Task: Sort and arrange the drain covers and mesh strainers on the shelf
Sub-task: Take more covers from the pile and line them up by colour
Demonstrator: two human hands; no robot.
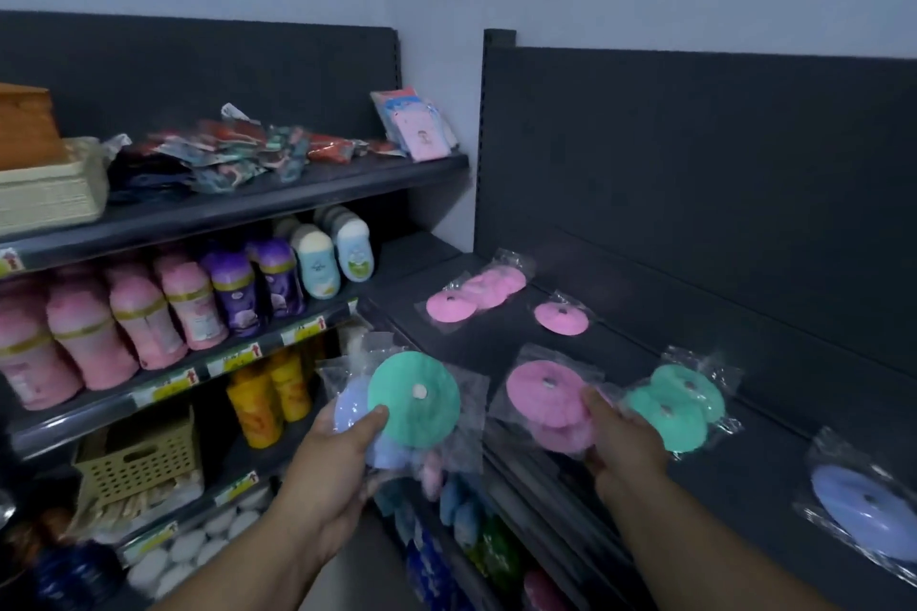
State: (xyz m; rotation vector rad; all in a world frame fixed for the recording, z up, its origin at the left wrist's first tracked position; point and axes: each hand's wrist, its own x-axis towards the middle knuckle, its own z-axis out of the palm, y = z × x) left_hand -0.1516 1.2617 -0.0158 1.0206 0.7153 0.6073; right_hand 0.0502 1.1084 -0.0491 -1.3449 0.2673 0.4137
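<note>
Head view shows the sorting roughly midway, by the look of it. On the dark shelf (620,327) a green pile (680,407) of bagged drain covers serves as the marker. Just left of the green pile lies a pink stack (543,392), which the right hand (625,442) grips at its near edge, thumb on top and fingers curled under. Behind and left of the green pile sit a pink row (479,290) and a single pink cover (560,317). To its right, nearer the shelf's front, lies a blue cover (863,516). Well left of the green pile, off the shelf, the left hand (342,456) clutches an unsorted bundle (414,399), a green cover uppermost over blue and pink ones. Those likely have yet to be placed by colour. No mesh strainers can be made out.
</note>
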